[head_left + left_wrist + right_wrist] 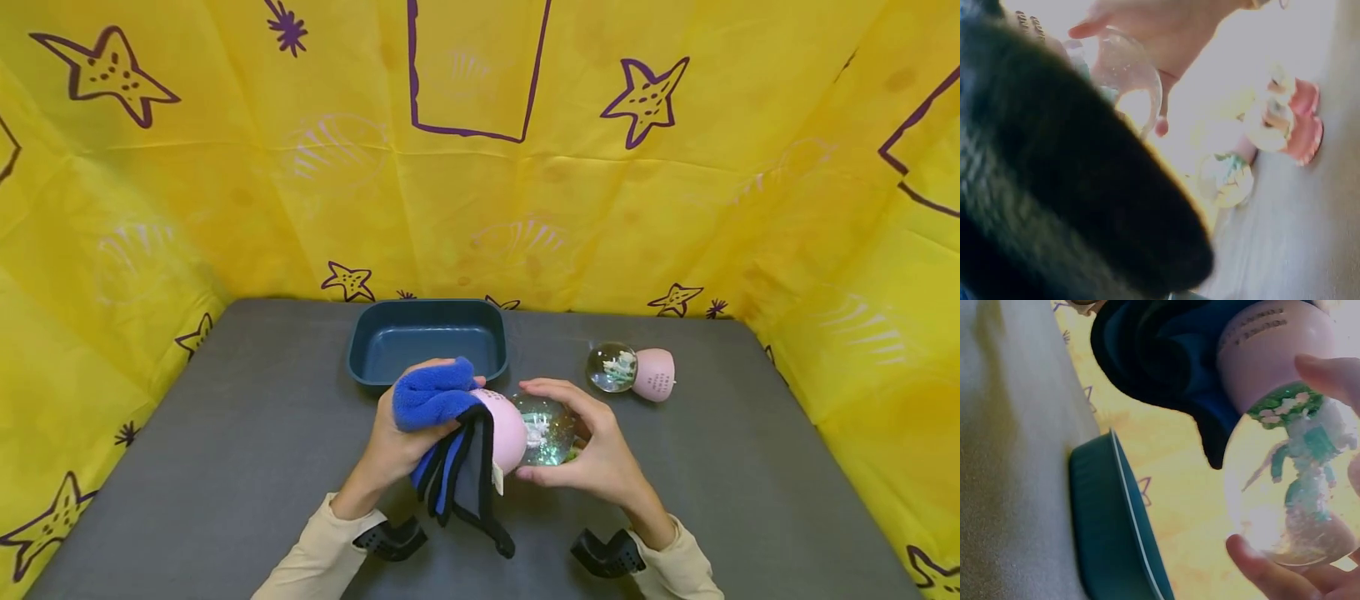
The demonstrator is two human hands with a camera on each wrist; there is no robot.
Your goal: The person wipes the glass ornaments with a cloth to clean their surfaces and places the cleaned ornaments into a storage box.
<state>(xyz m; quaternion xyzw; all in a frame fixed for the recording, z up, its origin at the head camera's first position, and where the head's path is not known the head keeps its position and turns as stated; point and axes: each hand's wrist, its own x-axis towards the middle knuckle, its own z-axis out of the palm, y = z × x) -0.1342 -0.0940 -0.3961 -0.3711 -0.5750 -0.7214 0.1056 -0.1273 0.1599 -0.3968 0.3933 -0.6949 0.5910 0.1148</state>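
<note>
A snow globe with a pink base (506, 437) and a clear, glittery ball (547, 429) is held sideways between my hands, above the table. My left hand (392, 440) grips a blue cloth with black edging (433, 396), bunched against the base; its loose folds hang below. The fingers and thumb of my right hand (600, 442) curl round the clear ball from the right. In the right wrist view, a white and green figure (1310, 462) shows inside the ball, and lettering runs along the pink base (1266, 353). Dark cloth (1079, 169) fills much of the left wrist view.
A dark teal basin (427, 304) stands at the back of the grey table (225, 450), just beyond my left hand. Another pink-based snow globe (654, 375) lies on its side at the back right. Yellow fabric (465, 200) with starfish drawings rises behind and at both sides.
</note>
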